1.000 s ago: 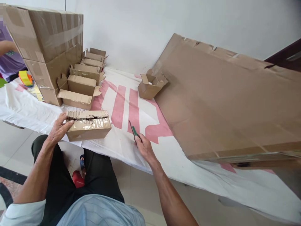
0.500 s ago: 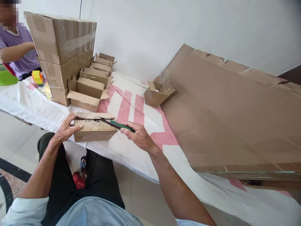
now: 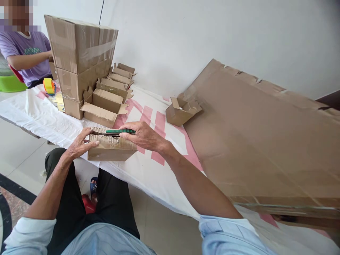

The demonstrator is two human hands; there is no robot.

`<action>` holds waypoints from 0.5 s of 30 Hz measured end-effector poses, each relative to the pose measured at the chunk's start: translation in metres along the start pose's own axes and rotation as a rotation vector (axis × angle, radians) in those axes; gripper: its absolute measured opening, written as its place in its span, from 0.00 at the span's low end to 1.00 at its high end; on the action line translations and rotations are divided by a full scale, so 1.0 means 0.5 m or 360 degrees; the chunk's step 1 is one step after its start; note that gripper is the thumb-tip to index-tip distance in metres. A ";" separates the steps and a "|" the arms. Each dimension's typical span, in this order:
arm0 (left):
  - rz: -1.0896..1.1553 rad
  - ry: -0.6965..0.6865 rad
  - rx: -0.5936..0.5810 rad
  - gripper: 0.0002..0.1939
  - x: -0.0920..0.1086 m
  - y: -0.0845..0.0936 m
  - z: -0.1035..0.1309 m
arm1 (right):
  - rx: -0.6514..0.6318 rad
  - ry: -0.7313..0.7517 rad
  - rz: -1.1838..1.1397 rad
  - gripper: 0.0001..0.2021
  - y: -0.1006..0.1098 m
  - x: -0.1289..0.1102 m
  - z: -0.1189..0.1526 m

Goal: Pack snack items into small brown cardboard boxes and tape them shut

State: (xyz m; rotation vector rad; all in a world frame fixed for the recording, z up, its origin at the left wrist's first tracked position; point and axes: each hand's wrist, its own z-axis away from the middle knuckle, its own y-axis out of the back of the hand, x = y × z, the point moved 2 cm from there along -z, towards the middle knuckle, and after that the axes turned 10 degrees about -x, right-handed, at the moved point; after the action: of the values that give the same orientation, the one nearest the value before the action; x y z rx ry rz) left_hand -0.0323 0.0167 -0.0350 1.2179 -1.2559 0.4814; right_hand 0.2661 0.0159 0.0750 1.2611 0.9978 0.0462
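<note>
A small cardboard box [image 3: 111, 154] with a torn, ridged top lies at the table's near edge. My left hand [image 3: 81, 143] grips its left end, thumb on top and fingers at the far side. In my right hand [image 3: 142, 135] is a green and black cutting tool [image 3: 120, 131], held flat along the torn slit of the box top. The tip of the tool points left, toward my left hand. Just behind is an open box [image 3: 102, 109] with its flaps raised.
Taped boxes [image 3: 87, 46] are stacked at the left, beside a row of open boxes [image 3: 114, 85]. Another open box [image 3: 176, 111] stands near a large cardboard sheet [image 3: 260, 141]. A yellow tape roll [image 3: 49, 86] and a person in purple [image 3: 33, 53] are at far left.
My right hand has moved left with the tool, which now lies along the slit instead of slanting down to the right. The view has shifted slightly.
</note>
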 end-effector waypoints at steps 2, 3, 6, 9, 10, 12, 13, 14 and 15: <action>0.0018 0.0011 0.0009 0.31 -0.001 0.000 0.000 | -0.0061 -0.0003 0.0062 0.12 0.007 -0.011 -0.012; 0.0031 0.0018 0.0011 0.31 -0.001 0.000 0.000 | -0.0083 -0.0007 0.0091 0.12 0.010 -0.016 -0.017; 0.0065 0.0030 0.0009 0.33 -0.004 -0.002 -0.001 | -0.0127 -0.0047 0.0183 0.12 0.018 -0.028 -0.032; 0.0070 0.0022 0.0013 0.33 -0.007 -0.003 -0.002 | -0.0189 -0.0082 0.0260 0.12 0.022 -0.039 -0.045; 0.0066 0.0018 0.0013 0.33 -0.007 -0.002 -0.002 | -0.0212 -0.0093 0.0282 0.12 0.023 -0.042 -0.049; 0.0058 0.0012 0.0009 0.33 -0.005 -0.001 -0.002 | -0.0241 -0.0121 0.0328 0.12 0.027 -0.048 -0.054; 0.0057 0.0010 0.0003 0.33 -0.003 0.000 -0.002 | -0.0246 -0.0138 0.0355 0.12 0.029 -0.050 -0.056; 0.0057 0.0008 -0.0007 0.33 -0.001 0.002 -0.002 | -0.0251 -0.0154 0.0384 0.12 0.032 -0.053 -0.057; 0.0056 0.0003 -0.0019 0.32 0.002 0.003 -0.001 | -0.0258 -0.0169 0.0415 0.12 0.034 -0.056 -0.058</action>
State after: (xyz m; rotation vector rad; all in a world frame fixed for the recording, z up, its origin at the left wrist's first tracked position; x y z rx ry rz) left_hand -0.0330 0.0174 -0.0331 1.1866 -1.2791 0.5002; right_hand 0.2387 0.0293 0.1066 1.2243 0.7196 0.2549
